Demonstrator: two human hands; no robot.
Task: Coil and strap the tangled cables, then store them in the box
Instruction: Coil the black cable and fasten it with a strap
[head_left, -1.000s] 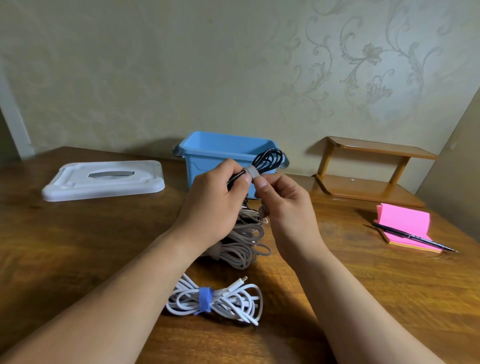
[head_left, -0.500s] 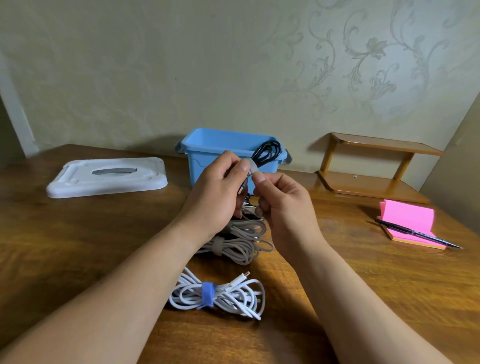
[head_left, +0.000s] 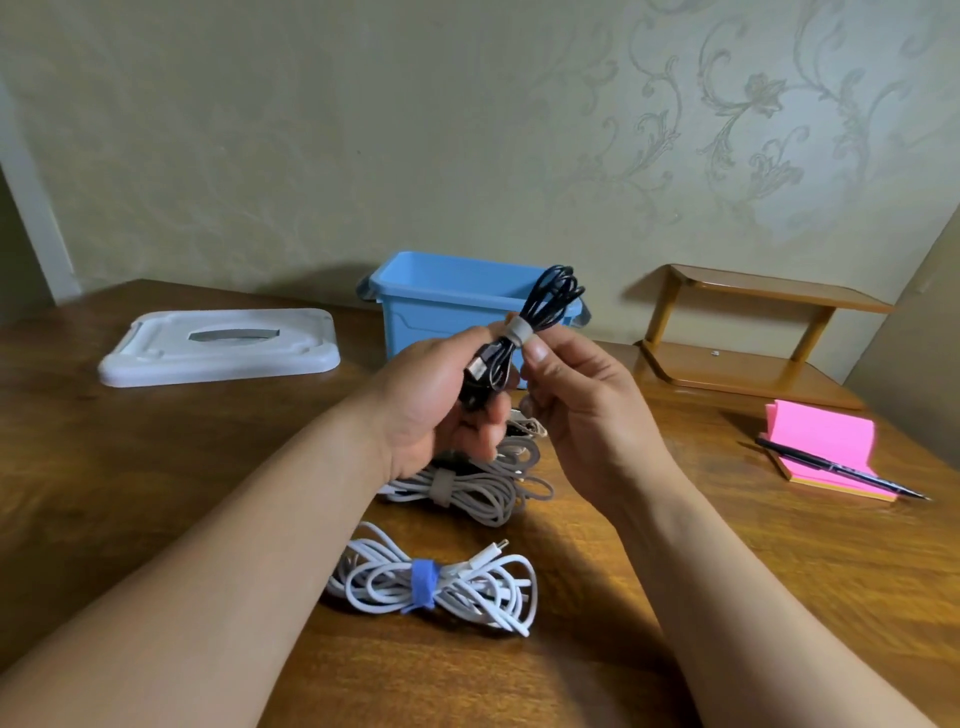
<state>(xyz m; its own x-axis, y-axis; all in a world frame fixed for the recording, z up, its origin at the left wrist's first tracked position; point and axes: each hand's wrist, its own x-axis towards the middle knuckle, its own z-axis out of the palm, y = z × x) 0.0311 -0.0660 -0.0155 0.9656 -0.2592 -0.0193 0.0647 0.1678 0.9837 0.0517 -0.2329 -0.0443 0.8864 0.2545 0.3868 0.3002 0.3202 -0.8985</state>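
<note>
From the head camera, the person's left hand (head_left: 436, 410) is curled round the lower part of a coiled black cable (head_left: 550, 301), held up above the desk (head_left: 156, 467) just in front of the open blue box (head_left: 441, 306). The right hand (head_left: 587, 410) pinches the grey strap (head_left: 518, 331) wrapped round the coil's middle, thumb and forefinger closed on it. Below the hands, 2 more bundles lie on the desk: a grey cable bundle (head_left: 478, 493) with a grey band, and nearer, a white cable bundle (head_left: 467, 587) bound by a blue strap (head_left: 422, 584). The box's white lid (head_left: 218, 345) lies flat to the left. To the right stand a small wooden shelf (head_left: 753, 338) and pink sticky notes (head_left: 821, 441) with a pen (head_left: 841, 467) across them.
</note>
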